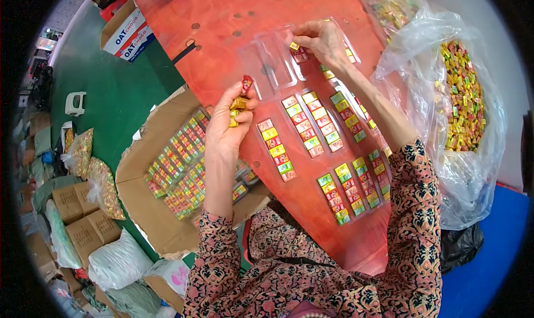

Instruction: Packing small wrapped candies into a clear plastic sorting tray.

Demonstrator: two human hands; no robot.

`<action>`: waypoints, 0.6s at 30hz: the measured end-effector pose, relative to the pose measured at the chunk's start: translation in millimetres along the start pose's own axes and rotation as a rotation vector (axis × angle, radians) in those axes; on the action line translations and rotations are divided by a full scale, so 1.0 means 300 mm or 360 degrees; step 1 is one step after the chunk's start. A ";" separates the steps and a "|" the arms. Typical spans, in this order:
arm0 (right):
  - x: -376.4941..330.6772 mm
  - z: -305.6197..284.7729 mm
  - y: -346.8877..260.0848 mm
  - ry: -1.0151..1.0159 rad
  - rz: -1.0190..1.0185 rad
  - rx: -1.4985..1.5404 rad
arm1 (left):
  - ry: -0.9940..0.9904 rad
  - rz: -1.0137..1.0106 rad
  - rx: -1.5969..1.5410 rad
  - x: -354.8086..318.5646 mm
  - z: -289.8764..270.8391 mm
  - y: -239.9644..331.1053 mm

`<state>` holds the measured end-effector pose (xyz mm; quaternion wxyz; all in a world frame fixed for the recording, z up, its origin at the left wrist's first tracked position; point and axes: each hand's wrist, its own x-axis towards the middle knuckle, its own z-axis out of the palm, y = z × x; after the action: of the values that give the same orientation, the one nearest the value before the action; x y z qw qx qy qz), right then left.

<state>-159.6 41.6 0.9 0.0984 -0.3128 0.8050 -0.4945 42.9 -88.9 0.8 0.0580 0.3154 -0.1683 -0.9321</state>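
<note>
My left hand, raised above the red table's left edge, is closed round several small wrapped candies in gold foil and red wrappers. Between the thumb and fingers of my right hand is one yellow wrapped candy. It is over a clear plastic tray with long slots. The tray's left slots hold nothing, while red candies sit in the slot under my right fingers. Nearer to me lie clear trays with rows of red, yellow and green candies; another such row is at their left.
A large clear bag of loose candies stands at the right, with another bag behind it. Left of the table, an open cardboard box holds filled trays. Sacks and cartons crowd the green floor.
</note>
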 end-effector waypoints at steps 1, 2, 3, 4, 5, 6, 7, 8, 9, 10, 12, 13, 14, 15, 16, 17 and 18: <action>0.001 0.012 0.001 -0.0001 0.0001 0.0001 | 0.0008 -0.0001 0.0007 0.003 -0.007 0.000; 0.004 0.023 0.006 0.0058 -0.0006 0.0018 | 0.0014 -0.0002 0.0014 0.003 -0.007 0.001; 0.005 0.032 0.012 0.0118 -0.0014 0.0035 | 0.0014 -0.0002 0.0014 0.001 -0.005 -0.001; 0.004 0.039 0.018 0.0119 -0.0014 0.0035 | 0.0028 0.0007 0.0016 -0.002 -0.002 -0.004; 0.000 0.046 0.021 0.0137 -0.0040 0.0019 | 0.0042 0.0015 0.0016 -0.003 -0.001 -0.007; -0.002 0.050 0.024 0.0156 -0.0066 0.0004 | 0.0043 0.0013 0.0015 -0.002 -0.004 -0.008; -0.006 0.055 0.027 0.0155 -0.0064 0.0003 | 0.0031 -0.0007 -0.0001 0.000 -0.007 -0.008; -0.010 0.059 0.026 0.0192 -0.0115 -0.0093 | 0.0021 -0.0027 -0.0017 0.002 -0.008 -0.007; -0.012 0.061 0.024 0.0227 -0.0166 -0.0189 | 0.0023 -0.0029 -0.0018 0.004 -0.010 -0.005; -0.014 0.062 0.024 0.0226 -0.0163 -0.0190 | 0.0018 -0.0041 -0.0036 0.006 -0.013 -0.004; -0.019 0.069 0.028 0.0250 -0.0251 -0.0548 | 0.0013 -0.0049 -0.0053 0.005 -0.021 0.000; -0.021 0.069 0.032 0.0248 -0.0251 -0.0545 | 0.0007 -0.0065 -0.0063 0.006 -0.027 0.004; -0.023 0.065 0.035 0.0309 -0.0346 -0.0673 | -0.0002 -0.0085 -0.0075 0.008 -0.029 0.003; -0.026 0.062 0.038 0.0370 -0.0440 -0.0800 | -0.0001 -0.0088 -0.0076 0.010 -0.030 0.002; -0.023 0.058 0.041 0.0369 -0.0438 -0.0801 | -0.0014 -0.0092 -0.0088 0.011 -0.030 0.001; -0.016 0.052 0.039 0.0298 -0.0368 -0.0701 | -0.0028 -0.0095 -0.0098 0.011 -0.029 0.001; -0.012 0.047 0.038 0.0228 -0.0299 -0.0600 | -0.0026 -0.0096 -0.0098 0.012 -0.030 0.001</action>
<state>-154.9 36.9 -16.3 -0.0656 -0.3634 0.8555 -0.3631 45.6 -92.5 -7.8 0.0381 0.3107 -0.1304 -0.9407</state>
